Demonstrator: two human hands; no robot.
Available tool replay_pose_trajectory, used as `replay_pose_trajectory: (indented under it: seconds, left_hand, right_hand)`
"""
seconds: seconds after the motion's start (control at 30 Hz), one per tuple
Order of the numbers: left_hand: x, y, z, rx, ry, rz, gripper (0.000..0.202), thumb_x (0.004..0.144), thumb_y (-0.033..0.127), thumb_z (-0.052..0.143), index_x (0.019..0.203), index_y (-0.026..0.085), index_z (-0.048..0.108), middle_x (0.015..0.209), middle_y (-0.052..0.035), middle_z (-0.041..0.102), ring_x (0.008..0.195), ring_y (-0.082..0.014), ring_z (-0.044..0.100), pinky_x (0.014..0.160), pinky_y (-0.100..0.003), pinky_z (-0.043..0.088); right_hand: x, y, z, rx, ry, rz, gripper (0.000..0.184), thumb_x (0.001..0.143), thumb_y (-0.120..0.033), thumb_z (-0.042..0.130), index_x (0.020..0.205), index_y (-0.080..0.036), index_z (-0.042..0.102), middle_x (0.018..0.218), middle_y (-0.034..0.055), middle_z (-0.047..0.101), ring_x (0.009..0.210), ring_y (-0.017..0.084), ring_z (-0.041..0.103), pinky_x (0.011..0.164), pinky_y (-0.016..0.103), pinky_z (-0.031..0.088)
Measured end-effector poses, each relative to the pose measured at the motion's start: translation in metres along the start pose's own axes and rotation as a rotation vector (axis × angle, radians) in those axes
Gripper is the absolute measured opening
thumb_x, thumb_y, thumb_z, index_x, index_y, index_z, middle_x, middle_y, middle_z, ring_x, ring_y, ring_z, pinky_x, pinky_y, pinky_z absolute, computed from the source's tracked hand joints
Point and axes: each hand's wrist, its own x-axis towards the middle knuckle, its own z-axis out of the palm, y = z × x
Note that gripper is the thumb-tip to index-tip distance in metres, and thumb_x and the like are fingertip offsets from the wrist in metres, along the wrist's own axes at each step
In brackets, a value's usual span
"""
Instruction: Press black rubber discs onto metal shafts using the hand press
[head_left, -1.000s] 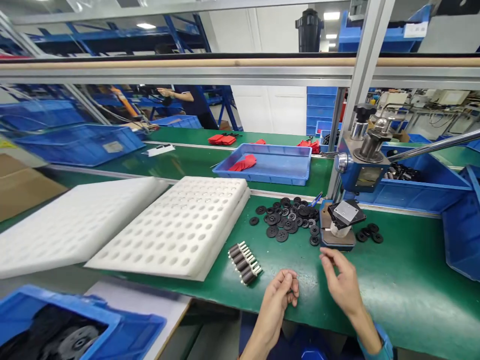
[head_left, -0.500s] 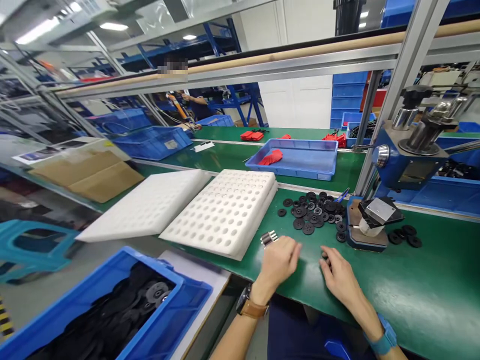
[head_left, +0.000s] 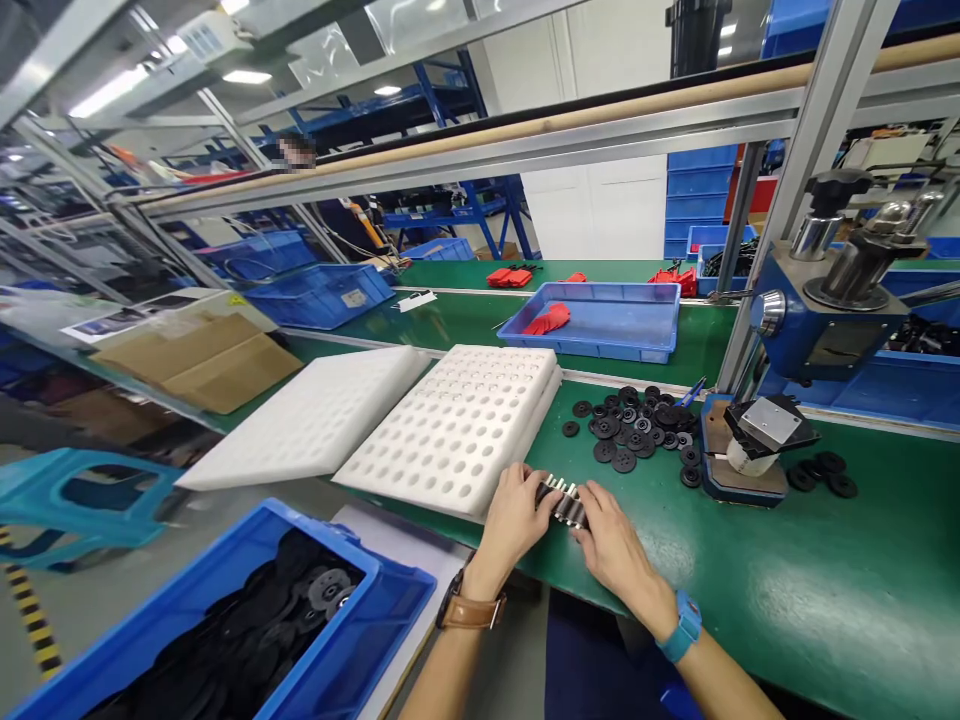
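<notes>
Between my two hands, low over the green bench, is a row of several small dark cylinders with pale shafts (head_left: 568,505). My left hand (head_left: 516,518) closes on the row's left end, beside the near corner of a white foam tray (head_left: 450,470) with round holes. From the right end, my right hand (head_left: 616,545) presses fingers and thumb against the same row. Whether the cylinders rest on the bench is hidden by my fingers. Beyond my hands lies a loose pile of black gears (head_left: 622,428).
A blue press (head_left: 832,320) stands at right, its base holding a metal block (head_left: 765,424). Left of the tray is another white foam slab (head_left: 300,415). A blue bin (head_left: 247,535) of black parts sits lower left. A shallow blue tray (head_left: 600,347) lies behind.
My left hand has moved slightly left and my right hand has come left; both now grip the row of cylinders that lay by my left hand. The view has turned slightly left.
</notes>
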Motion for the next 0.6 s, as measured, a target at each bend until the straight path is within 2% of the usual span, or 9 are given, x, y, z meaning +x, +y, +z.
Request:
replay_pose_trajectory:
  seconds: [0.07,0.17,0.23,0.33,0.5,0.6]
  left_hand:
    - [-0.002,0.007,0.005,-0.021,0.037,0.065,0.031,0.097,0.028,0.058,0.123,0.013,0.067,0.127,-0.0191,0.060,0.123,-0.0349,0.056,0.106,-0.052,0.047]
    - [-0.004,0.018,0.015,-0.081,0.032,0.232,0.032,0.101,0.022,0.050,0.129,0.017,0.064,0.143,-0.0151,0.058,0.141,-0.0320,0.047,0.116,-0.052,0.042]
    - [-0.004,0.022,0.022,-0.090,-0.025,0.310,0.033,0.102,0.018,0.046,0.128,0.021,0.066,0.140,-0.0103,0.064,0.142,-0.0292,0.048,0.117,-0.052,0.042]
    - [-0.005,0.023,0.027,-0.055,-0.078,0.338,0.036,0.101,0.014,0.045,0.126,0.024,0.068,0.133,-0.0071,0.069,0.138,-0.0286,0.053,0.116,-0.055,0.043]
    - [-0.004,0.021,0.028,-0.033,-0.059,0.326,0.037,0.101,0.014,0.046,0.127,0.023,0.070,0.130,-0.0083,0.071,0.134,-0.0300,0.057,0.114,-0.056,0.046]
    - [-0.004,0.022,0.030,-0.042,-0.031,0.318,0.036,0.101,0.015,0.046,0.127,0.022,0.070,0.128,-0.0087,0.072,0.132,-0.0304,0.059,0.113,-0.055,0.047]
  right_hand:
    - [0.002,0.008,-0.008,0.020,0.004,-0.006,0.058,0.086,-0.008,0.066,0.142,-0.015,0.053,0.148,0.0182,0.050,0.136,0.034,0.052,0.111,0.050,0.050]
    - [0.003,0.011,-0.013,0.052,0.018,-0.019,0.047,0.086,-0.012,0.068,0.131,-0.020,0.058,0.137,0.0138,0.056,0.122,0.029,0.060,0.103,0.046,0.055]
    - [0.002,0.010,-0.013,0.078,0.035,-0.026,0.041,0.086,-0.009,0.066,0.124,-0.021,0.059,0.126,0.0112,0.059,0.114,0.027,0.062,0.098,0.043,0.057]
    - [-0.001,0.008,-0.011,0.119,0.078,-0.015,0.033,0.085,-0.008,0.063,0.115,-0.021,0.059,0.115,0.0094,0.059,0.107,0.026,0.061,0.095,0.043,0.057]
    - [-0.005,0.005,-0.010,0.186,0.186,0.029,0.031,0.083,-0.008,0.060,0.112,-0.020,0.061,0.115,0.0120,0.058,0.114,0.032,0.054,0.100,0.052,0.051]
    - [-0.005,0.006,-0.008,0.258,0.251,0.068,0.028,0.083,-0.011,0.062,0.109,-0.021,0.062,0.115,0.0108,0.060,0.112,0.030,0.056,0.100,0.050,0.051]
